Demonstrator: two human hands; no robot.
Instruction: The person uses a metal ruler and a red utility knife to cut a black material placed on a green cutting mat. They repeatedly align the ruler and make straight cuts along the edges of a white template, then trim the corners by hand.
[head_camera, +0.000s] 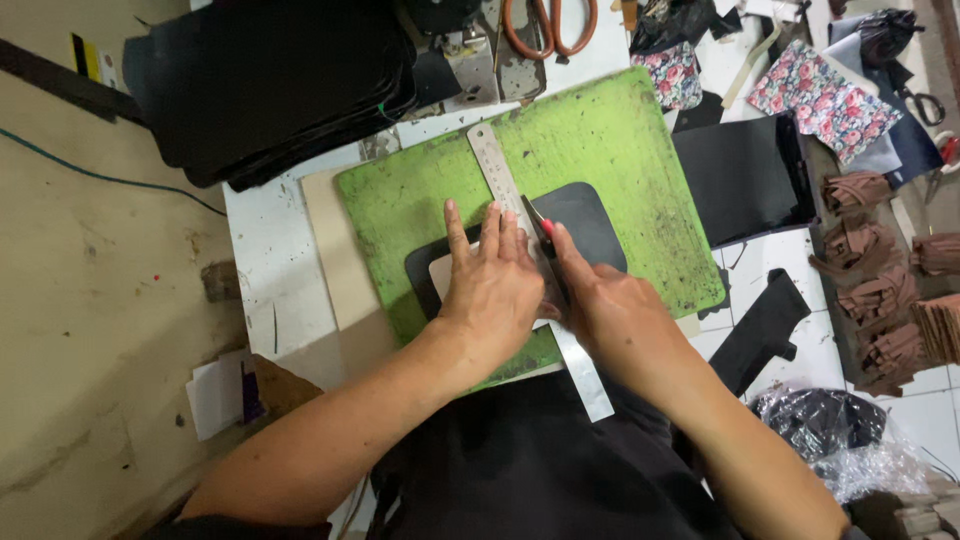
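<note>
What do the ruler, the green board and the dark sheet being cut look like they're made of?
Ruler: bare metal, probably steel, with a grey sheen. Green board: likely a plastic or rubber cutting mat, matte, scored and stained. Dark sheet: thin, flexible, matte black, possibly leather or synthetic; the look leaves it open.

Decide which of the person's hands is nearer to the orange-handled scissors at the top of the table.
Right. The right hand, holding a cutter against the steel ruler, lies almost straight below the scissors; the left hand, pressing the ruler, sits slightly farther left.

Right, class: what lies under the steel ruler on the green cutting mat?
Under the steel ruler lies a black sheet on the green cutting mat. The left hand covers a pale template's middle.
</note>
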